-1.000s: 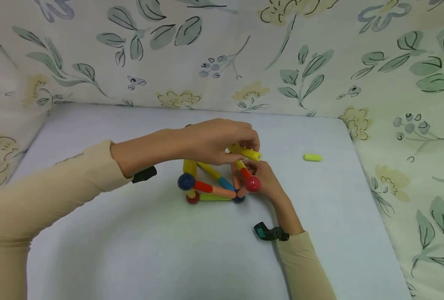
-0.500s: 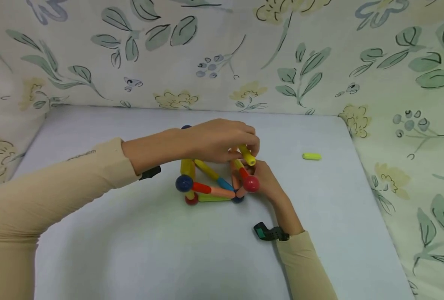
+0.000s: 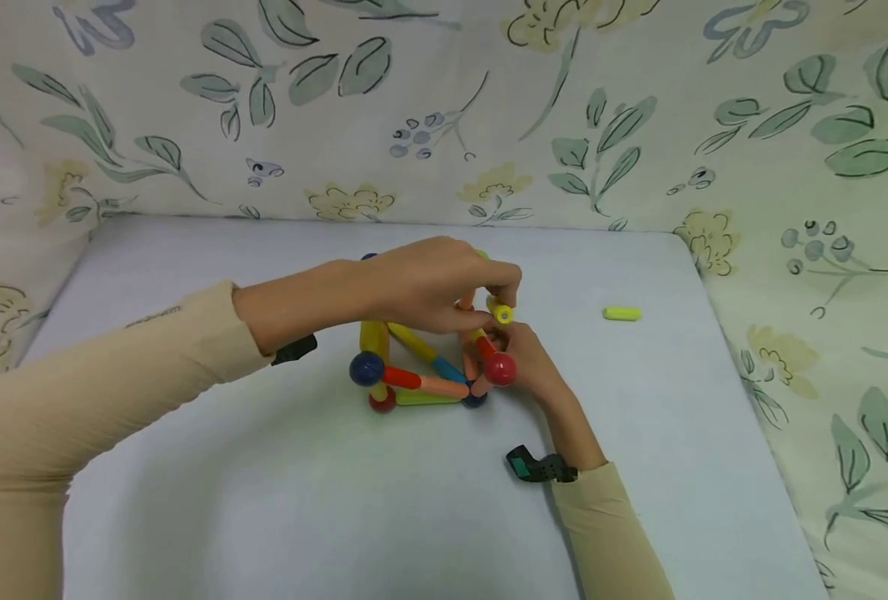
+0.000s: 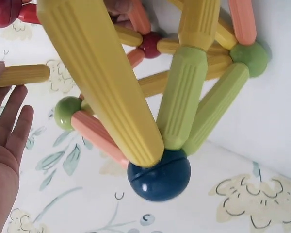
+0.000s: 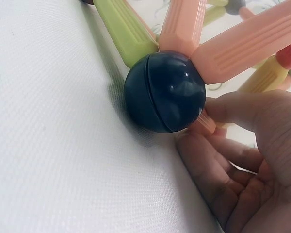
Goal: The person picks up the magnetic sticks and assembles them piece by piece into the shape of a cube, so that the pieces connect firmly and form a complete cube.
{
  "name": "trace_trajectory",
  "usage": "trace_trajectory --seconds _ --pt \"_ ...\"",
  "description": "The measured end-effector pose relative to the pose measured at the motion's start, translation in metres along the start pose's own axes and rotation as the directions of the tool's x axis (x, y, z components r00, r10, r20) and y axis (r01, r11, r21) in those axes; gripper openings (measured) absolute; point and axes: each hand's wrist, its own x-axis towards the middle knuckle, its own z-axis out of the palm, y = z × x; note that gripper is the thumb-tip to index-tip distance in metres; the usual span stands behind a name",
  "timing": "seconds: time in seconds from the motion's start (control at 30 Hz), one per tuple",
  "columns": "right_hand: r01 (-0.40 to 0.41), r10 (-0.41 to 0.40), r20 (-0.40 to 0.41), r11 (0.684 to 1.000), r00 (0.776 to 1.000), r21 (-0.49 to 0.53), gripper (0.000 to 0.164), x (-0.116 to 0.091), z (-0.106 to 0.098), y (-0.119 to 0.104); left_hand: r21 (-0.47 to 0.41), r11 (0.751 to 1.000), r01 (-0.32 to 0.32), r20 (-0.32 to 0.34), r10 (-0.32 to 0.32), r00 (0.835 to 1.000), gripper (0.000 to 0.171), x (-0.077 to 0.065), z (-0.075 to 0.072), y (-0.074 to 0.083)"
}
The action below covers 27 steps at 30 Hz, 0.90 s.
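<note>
A frame of coloured magnetic rods and balls stands on the white table, with a navy ball [image 3: 366, 368] at its upper left corner and a red ball [image 3: 500, 369] at its right. My left hand [image 3: 436, 279] reaches across above the frame and pinches a yellow magnetic rod [image 3: 501, 312], its end facing the head camera. That yellow rod [image 4: 26, 75] is apart from the balls in the left wrist view. Low on the right side, my right hand [image 3: 530, 358] pinches a pink magnetic rod [image 5: 206, 125] beside a navy ball [image 5: 165, 92]. The left hand hides much of the frame's far side.
A loose yellow-green rod [image 3: 621, 313] lies on the white table [image 3: 301, 500] to the right of the frame. Behind the table hangs a floral cloth [image 3: 324, 142]. A black wrist strap [image 3: 541, 465] sits on the right forearm.
The yellow rod in my left hand has turned from pointing right to end-on towards the head camera, dipping and then rising slightly. My right hand keeps its place on the frame.
</note>
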Motion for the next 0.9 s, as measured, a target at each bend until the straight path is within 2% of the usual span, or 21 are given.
trace_trajectory --seconds 0.13,0.3,0.4,0.57,0.9 --pt "0.011 -0.011 -0.011 1.000 1.000 0.004 0.053 0.000 0.000 0.003 0.054 0.997 -0.047 -0.015 0.048 0.999 0.010 -0.001 -0.001 0.001" --pt "0.040 -0.040 -0.023 0.999 0.999 0.003 0.054 -0.002 -0.002 0.006 0.128 0.987 -0.092 -0.005 0.094 0.996 0.015 0.000 0.000 0.002" --pt "0.036 -0.035 -0.023 0.999 0.999 0.007 0.052 -0.003 -0.002 0.005 0.140 0.987 -0.079 0.020 0.077 0.997 0.017 0.002 0.003 0.000" --pt "-0.015 0.015 -0.008 1.000 1.000 0.002 0.045 -0.003 0.001 0.002 0.181 0.983 -0.041 0.099 0.023 0.995 0.021 0.004 0.009 -0.003" --pt "0.004 -0.004 -0.015 1.000 1.000 0.018 0.041 -0.004 0.000 -0.001 0.201 0.979 -0.025 0.126 -0.001 0.992 0.024 0.007 0.007 -0.001"
